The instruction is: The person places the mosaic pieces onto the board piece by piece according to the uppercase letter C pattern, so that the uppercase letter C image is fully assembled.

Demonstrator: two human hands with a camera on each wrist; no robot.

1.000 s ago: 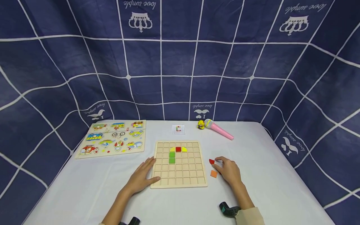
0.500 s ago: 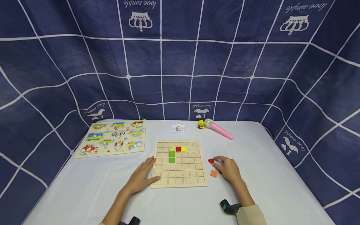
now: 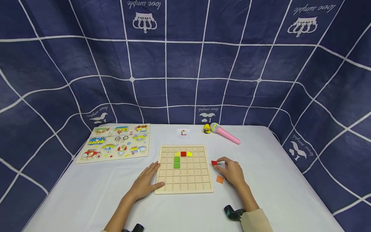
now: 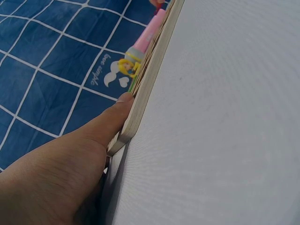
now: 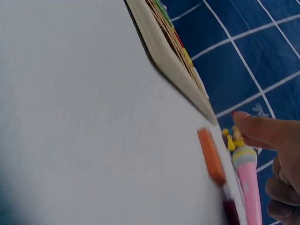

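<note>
A square wooden grid board (image 3: 189, 178) lies mid-table. My left hand (image 3: 145, 184) rests along its left edge, fingers straight and thumb over the near left corner. In the left wrist view the thumb (image 4: 112, 119) presses the board's rim. Set in the grid are a red square tile (image 3: 183, 154) between two yellow rounded tiles, and two green square tiles (image 3: 176, 162) below the left yellow one. My right hand (image 3: 234, 171) pinches a red tile (image 3: 214, 162) between thumb and fingertips, just right of the board. An orange square tile (image 3: 220, 179) lies below this hand.
A dark red tile (image 5: 230, 212) lies by the orange one in the right wrist view. A small pattern card (image 3: 183, 133), a pink toy microphone (image 3: 227, 134) and a yellow figurine (image 3: 206, 129) sit behind the board. A vehicle puzzle board (image 3: 114, 143) occupies the back left.
My right hand has shifted left and slightly away from me, bringing the pinched red tile closer to the board. The left hand and the tiles on the board stay put.
</note>
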